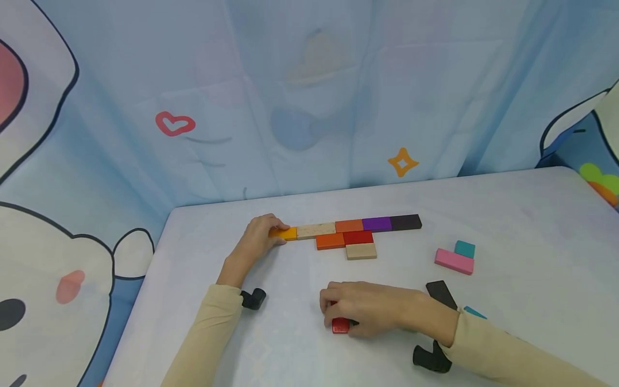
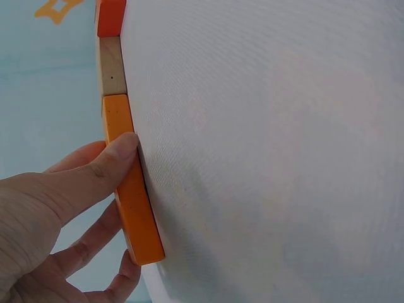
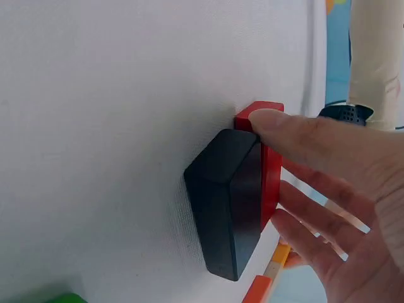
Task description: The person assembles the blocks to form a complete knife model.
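Observation:
My left hand (image 1: 258, 236) pinches a yellow-orange block (image 2: 134, 202) between thumb and fingers. The block lies at the left end of a row, end to end with a plain wood block (image 1: 316, 231). Orange (image 1: 348, 226), purple (image 1: 377, 224) and black (image 1: 406, 222) blocks carry the row rightward. Below it sit another orange block (image 1: 330, 241), a dark red one (image 1: 358, 237) and a second plain wood block (image 1: 361, 251). Nearer the front, my right hand (image 1: 365, 306) grips a bright red block (image 3: 271, 180); a black block (image 3: 233, 202) stands right against it.
To the right lie a pink block (image 1: 454, 261) and a teal block (image 1: 465, 248). Another black block (image 1: 441, 294) and a blue one (image 1: 475, 312) are partly covered by my right arm. A green piece (image 3: 68, 298) shows at the right wrist view's edge. A curtain (image 1: 309, 161) hangs behind the table.

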### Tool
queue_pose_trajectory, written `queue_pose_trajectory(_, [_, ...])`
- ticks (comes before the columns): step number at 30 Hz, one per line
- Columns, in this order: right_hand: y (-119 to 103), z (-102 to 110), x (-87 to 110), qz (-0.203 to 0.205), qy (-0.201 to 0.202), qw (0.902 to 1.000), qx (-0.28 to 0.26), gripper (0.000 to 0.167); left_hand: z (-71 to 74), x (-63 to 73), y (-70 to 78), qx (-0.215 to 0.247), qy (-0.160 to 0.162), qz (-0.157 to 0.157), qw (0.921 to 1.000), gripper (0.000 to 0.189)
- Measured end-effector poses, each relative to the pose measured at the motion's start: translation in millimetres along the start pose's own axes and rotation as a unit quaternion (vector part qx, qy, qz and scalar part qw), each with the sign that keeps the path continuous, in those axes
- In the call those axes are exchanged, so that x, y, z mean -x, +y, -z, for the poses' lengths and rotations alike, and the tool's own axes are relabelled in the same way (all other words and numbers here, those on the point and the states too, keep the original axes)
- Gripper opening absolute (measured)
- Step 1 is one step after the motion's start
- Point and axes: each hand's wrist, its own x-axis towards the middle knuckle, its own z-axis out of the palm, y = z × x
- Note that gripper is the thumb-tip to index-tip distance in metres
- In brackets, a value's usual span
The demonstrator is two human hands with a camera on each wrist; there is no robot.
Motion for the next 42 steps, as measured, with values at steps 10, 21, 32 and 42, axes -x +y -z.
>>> queue_pose_trajectory(10, [10,-6,-7.9,-0.001,0.063,0.9961,0.062,0.026,-0.2,0.6,1.4,0.002,0.000,0.003,1.0000,0.031])
queue_pose_trajectory(21, [12,-3,-16.8,0.020,0.049,0.9957,0.077,0.024,0.3,1.3,1.4,0.002,0.004,0.002,1.0000,0.032])
queue_pose_trajectory(32, [38,11,-29.8,-0.098,0.184,0.9778,-0.023,0.030,-1.0,1.0,-0.3,0.005,0.004,0.006,1.0000,0.031])
queue_pose_trajectory(42, [52,11,-41.8,-0.147,0.256,0.9555,0.006,0.037,-1.1,-0.4,-0.3,0.006,0.005,0.003,1.0000,0.030])
